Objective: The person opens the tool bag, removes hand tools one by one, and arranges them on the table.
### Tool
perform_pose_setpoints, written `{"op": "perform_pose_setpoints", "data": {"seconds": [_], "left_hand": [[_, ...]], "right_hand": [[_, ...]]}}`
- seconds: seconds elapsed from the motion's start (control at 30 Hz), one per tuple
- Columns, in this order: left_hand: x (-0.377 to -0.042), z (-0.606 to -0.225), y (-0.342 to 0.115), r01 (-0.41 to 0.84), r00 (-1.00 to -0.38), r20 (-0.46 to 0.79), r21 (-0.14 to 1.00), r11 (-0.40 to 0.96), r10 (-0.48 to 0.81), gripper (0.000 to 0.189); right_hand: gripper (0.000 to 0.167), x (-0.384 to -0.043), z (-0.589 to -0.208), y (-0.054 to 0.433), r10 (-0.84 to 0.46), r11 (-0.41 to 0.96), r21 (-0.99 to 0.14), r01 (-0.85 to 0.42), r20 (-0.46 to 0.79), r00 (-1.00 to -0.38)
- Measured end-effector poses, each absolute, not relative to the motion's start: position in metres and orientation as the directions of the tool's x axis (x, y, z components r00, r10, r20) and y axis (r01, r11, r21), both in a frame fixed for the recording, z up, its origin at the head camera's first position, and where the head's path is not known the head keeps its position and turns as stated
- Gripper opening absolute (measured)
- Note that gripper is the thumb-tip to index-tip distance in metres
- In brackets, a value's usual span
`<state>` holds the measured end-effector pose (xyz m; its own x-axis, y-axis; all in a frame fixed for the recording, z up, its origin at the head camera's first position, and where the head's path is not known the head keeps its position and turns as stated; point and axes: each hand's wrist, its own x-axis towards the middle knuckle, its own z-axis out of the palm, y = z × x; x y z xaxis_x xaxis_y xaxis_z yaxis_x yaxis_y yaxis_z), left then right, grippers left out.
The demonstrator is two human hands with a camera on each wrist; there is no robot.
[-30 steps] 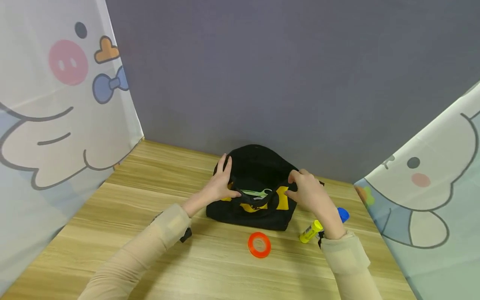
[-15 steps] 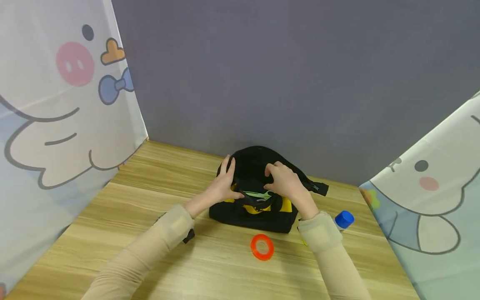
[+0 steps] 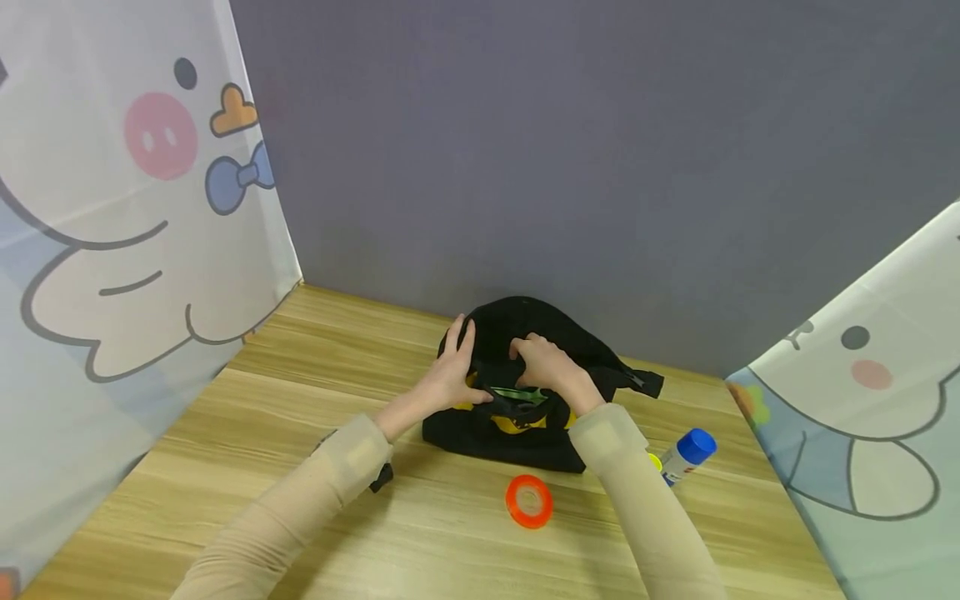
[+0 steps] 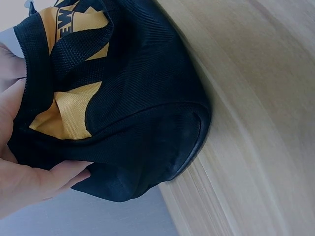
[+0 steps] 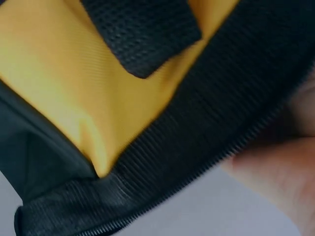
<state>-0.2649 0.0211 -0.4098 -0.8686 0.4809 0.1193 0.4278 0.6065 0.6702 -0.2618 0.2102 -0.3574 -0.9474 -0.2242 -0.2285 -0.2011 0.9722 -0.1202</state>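
Observation:
A black and yellow zippered bag (image 3: 495, 446) stands open on the table, a black webbing strap across its front. My left hand (image 3: 446, 375) holds its left side, thumb at the front rim and the other fingers spread along the side. In the left wrist view these fingers (image 4: 71, 173) press the black cloth. My right hand (image 3: 547, 364) reaches into the mouth, fingers bent, with a gap between thumb and forefinger. Close below it lies a green object (image 3: 517, 395), perhaps scissors, partly covered by the rim. The right wrist view has the zipper edge (image 5: 197, 172) in front of my fingers.
An orange roll of tape (image 3: 545, 501) lies in front of the bag. Right of my right sleeve is a white tube with a blue cap (image 3: 693, 447), beside a mostly hidden yellow tube (image 3: 655, 461). A grey wall (image 3: 495, 167) rises behind the wooden table (image 3: 420, 542).
My right hand has left the bag's right rim and moved left and into the mouth. The right rim has sunk back. My left hand keeps its place on the bag.

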Motion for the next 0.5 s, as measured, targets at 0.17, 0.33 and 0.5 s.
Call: {"op": "perform_pose_setpoints", "data": {"seconds": [0.17,0.33,0.5], "left_hand": [[-0.265,-0.411,0.021,0.421,-0.87,0.109,0.672,0.61,0.481,0.121],[-0.265,-0.41,0.021,0.416,-0.874,0.101,0.663,0.623,0.476,0.121],[-0.264,-0.408,0.021,0.42,-0.873,0.104,0.656,0.628,0.476,0.12]], "right_hand": [[0.046,-0.273,-0.368,0.211,-0.234,0.969,-0.146,-0.197,-0.304,-0.924],[0.048,-0.282,-0.379,0.21,-0.222,0.974,-0.125,-0.187,-0.38,-0.898],[0.048,-0.288,-0.391,0.208,-0.193,0.981,-0.078,-0.177,-0.425,-0.884]]}}
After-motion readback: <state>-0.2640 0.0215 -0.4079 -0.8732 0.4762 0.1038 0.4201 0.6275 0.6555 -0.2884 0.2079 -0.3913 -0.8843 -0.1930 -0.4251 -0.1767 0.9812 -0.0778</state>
